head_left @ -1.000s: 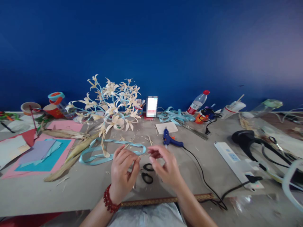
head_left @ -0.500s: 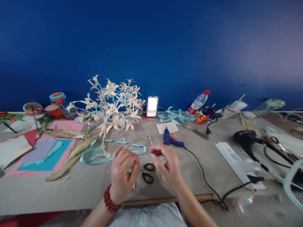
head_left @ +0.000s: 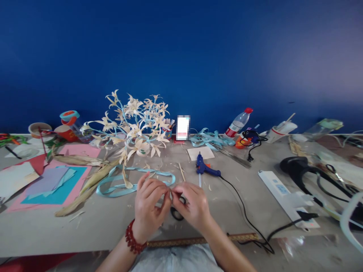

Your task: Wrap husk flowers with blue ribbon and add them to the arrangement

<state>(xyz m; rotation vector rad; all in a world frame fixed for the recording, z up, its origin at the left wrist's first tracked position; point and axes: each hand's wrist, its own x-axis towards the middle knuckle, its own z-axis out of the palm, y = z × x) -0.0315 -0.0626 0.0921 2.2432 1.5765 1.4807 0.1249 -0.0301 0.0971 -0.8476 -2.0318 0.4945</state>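
Note:
My left hand, with a red bead bracelet at the wrist, is closed in a pinch above the table. My right hand pinches too, its fingertips meeting those of the left. Whatever lies between the fingertips is too small to make out. Black-handled scissors lie under the hands, partly covered by the right one. Just beyond them, a light blue ribbon is looped on the table. A blue glue gun rests to the right, its cord trailing toward me.
Pale handmade flowers on blue stems stand at the back left. Dried husks and coloured paper lie left. On the right are a power strip, a tilted bottle and a bundle of thin wires.
My right hand has moved left and closed, bringing its fingertips against the left hand's. It now covers part of the scissors. The left hand has barely moved.

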